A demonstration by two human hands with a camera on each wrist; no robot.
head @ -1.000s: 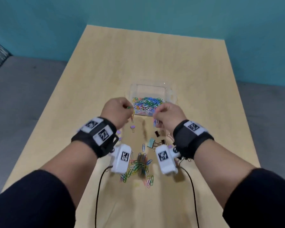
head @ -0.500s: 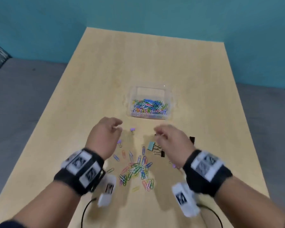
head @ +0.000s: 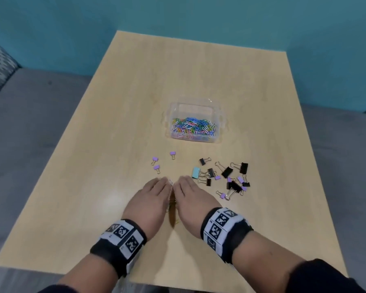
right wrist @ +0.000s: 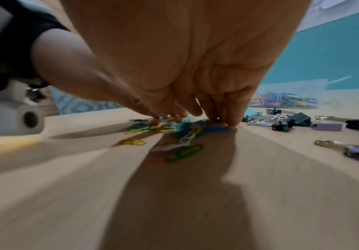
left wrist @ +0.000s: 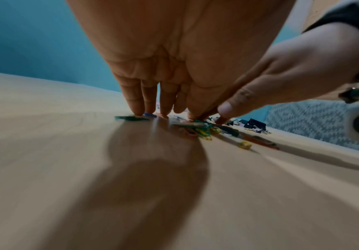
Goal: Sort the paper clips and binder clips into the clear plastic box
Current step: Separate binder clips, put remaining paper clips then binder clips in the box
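A clear plastic box (head: 194, 108) stands mid-table, its near half full of coloured paper clips (head: 193, 129). My left hand (head: 151, 197) and right hand (head: 190, 196) lie side by side in front of it, fingers fairly straight, tips on the wood. They hem in a loose pile of paper clips (left wrist: 202, 130), which the head view mostly hides. The right wrist view shows green, yellow and blue clips (right wrist: 184, 133) under the fingertips (right wrist: 232, 118). Black, purple and one light blue binder clips (head: 226, 172) lie scattered to the right of my right hand.
Three small purple binder clips (head: 155, 160) sit left of centre, between my left hand and the box. The light wooden table (head: 199, 70) stretches beyond the box to a teal wall. Grey seating flanks it on both sides.
Both hands came back from the box towards me, dropped to the table and closed in together around the loose pile of paper clips. The clips they pinched a second ago are gone.
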